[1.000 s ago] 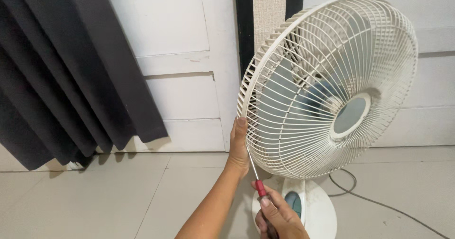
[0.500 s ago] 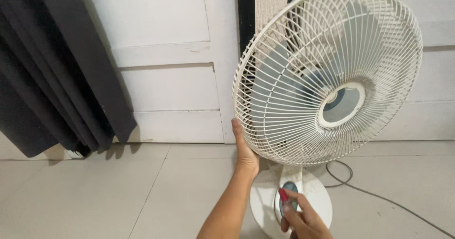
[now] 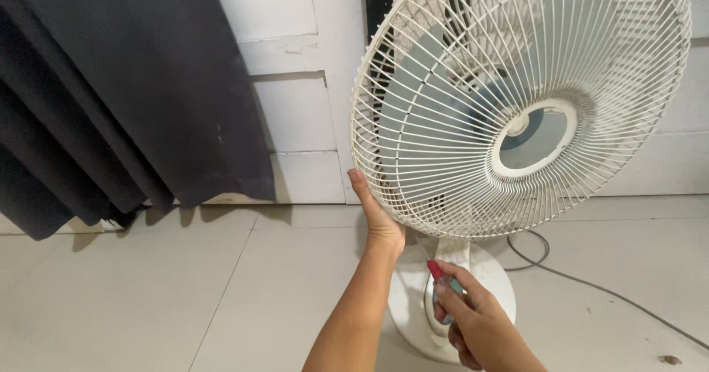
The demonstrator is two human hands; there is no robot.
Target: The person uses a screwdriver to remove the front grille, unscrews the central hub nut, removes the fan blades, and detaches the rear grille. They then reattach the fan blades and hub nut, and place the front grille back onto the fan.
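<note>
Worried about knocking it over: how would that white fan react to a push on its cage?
The fan looks top-heavy: a wide wire cage above a small round base, so it may tip. The thin wires probably flex. The left hand steadies the rim.

No packages, labels, signs or screens appear anywhere in view.
</note>
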